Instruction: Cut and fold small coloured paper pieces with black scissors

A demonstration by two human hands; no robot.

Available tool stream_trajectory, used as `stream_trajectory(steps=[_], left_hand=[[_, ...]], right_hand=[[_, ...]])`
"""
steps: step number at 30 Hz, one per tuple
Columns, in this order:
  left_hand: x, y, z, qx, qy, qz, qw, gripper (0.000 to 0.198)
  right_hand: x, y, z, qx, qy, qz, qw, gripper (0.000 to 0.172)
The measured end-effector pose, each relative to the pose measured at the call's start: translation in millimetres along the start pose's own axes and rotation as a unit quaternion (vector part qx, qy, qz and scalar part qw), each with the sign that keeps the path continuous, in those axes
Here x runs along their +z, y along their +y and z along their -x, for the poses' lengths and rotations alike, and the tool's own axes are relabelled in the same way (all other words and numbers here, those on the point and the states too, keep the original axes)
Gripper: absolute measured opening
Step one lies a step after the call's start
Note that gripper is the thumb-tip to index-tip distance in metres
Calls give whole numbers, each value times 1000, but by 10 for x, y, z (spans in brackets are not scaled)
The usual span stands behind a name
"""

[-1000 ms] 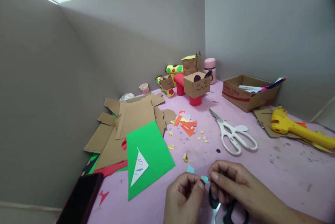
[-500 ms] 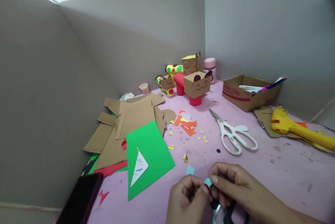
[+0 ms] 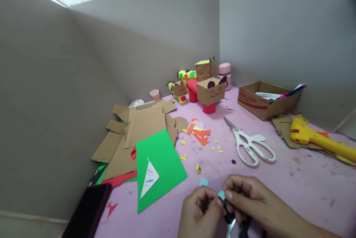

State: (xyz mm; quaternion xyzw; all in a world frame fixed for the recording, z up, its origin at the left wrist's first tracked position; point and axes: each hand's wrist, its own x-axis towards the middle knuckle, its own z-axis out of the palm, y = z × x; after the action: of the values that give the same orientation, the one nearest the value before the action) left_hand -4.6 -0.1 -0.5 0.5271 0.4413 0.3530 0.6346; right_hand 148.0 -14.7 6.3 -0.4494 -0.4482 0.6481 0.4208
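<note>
Near the bottom of the head view, my left hand (image 3: pixel 200 210) and my right hand (image 3: pixel 254 201) meet at their fingertips. Both pinch a small light-blue paper piece (image 3: pixel 221 195), mostly covered by the fingers. Something red shows at my left thumb tip. Below the right hand, black-handled scissors (image 3: pixel 230 227) are partly seen; whether the hand holds them too, I cannot tell. Just beyond the left hand lies another light-blue paper scrap (image 3: pixel 203 182). Farther left is a green sheet (image 3: pixel 169 164) with a white paper triangle (image 3: pixel 150 180) on it.
White-handled scissors (image 3: pixel 250 147) lie beyond my right hand. A yellow glue gun (image 3: pixel 319 136) and a cardboard box (image 3: pixel 250 101) of pens stand right. Cardboard pieces (image 3: pixel 147 123) and a phone (image 3: pixel 87 212) are left. A red-legged cardboard animal (image 3: pixel 210 95) stands at the back, paper scraps (image 3: pixel 201 134) before it.
The whole view has shifted slightly, so things appear a little farther right. The black scissor handle under my right hand shows less. Both hands keep their pinch on the light-blue paper.
</note>
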Motion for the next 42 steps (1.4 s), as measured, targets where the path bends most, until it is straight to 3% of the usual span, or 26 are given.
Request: stream_trajectory(steps=[18,28,37,42], left_hand=[[14,39,9,-11,-17,24,999,41],[3,30,17,4,-35,19,999,40],[51,45,23,-24,-23,44,998,40],[5,-5,-3,-40,-28,68,996,42]], right_hand=[[-26,7,-18,15,-3,-31,999,39],[21,-59,1,18,7,7,1000,28],[-2,4,29,-61,13,113,992,23],[-9,9,-3,-13,18,46,999,25]])
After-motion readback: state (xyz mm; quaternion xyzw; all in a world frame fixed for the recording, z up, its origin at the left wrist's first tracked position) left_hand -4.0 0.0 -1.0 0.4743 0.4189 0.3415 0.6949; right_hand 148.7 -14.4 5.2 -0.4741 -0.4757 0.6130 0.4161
